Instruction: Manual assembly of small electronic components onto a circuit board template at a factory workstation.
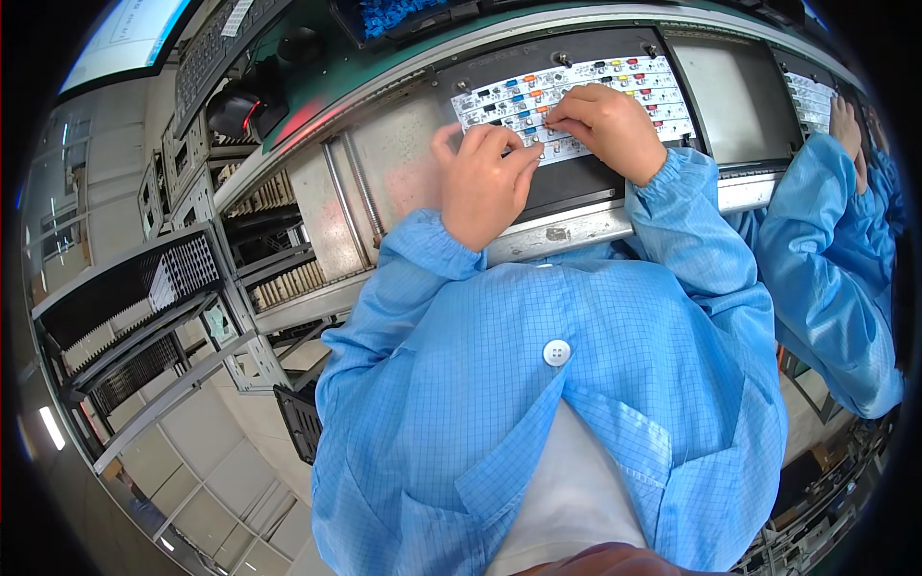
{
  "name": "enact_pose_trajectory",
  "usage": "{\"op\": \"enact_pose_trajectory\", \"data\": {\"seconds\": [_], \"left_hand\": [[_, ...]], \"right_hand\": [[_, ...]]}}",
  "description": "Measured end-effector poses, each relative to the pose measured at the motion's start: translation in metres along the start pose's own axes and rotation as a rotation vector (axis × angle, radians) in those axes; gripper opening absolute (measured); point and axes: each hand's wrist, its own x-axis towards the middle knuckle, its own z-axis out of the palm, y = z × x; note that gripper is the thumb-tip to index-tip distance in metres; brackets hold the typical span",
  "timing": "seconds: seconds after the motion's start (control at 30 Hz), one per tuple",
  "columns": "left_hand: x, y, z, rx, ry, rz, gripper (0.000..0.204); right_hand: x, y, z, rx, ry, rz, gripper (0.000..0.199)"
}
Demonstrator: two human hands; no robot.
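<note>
A white circuit board panel (523,100) with rows of small blue, orange, black, yellow and red parts lies in a black carrier frame (586,182) on the line before me. My left hand (485,182) is over the panel's left end, its thumb and forefinger closed together close to the lower rows. Over the middle of the panel, my right hand (610,127) has its fingertips pinched close to the board. Whatever either pinch holds is too small or too hidden to make out.
A metal rail (562,233) runs along the near side. Beyond the line are a bin of blue parts (394,13), a mouse (300,44), a red-lit black device (233,110) and a keyboard (206,69). At right, a co-worker's hand (845,134) is beside another board (809,100). Racks (134,298) stand left.
</note>
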Motion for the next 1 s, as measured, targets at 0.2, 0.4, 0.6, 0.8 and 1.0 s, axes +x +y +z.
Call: {"op": "enact_pose_trajectory", "data": {"seconds": [0.2,0.4,0.6,0.8,1.0], "left_hand": [[-0.001,0.000,0.002,-0.026,0.003,-0.016,0.012],[-0.002,-0.001,0.003,-0.036,0.006,-0.006,0.013],[-0.003,-0.001,0.004,-0.047,-0.008,-0.005,0.014],[-0.001,0.000,0.003,-0.050,-0.017,0.001,0.016],[0.017,0.007,-0.008,-0.182,0.152,-0.047,0.021]], "right_hand": [[-0.002,0.001,0.003,-0.001,0.012,0.029,0.008],[-0.002,0.002,0.001,0.014,-0.005,0.024,0.008],[-0.003,0.001,0.000,0.005,0.002,0.011,0.008],[-0.008,0.000,-0.008,0.059,-0.093,0.043,0.018],[-0.010,-0.030,-0.026,1.723,-0.023,0.693,0.081]]}}
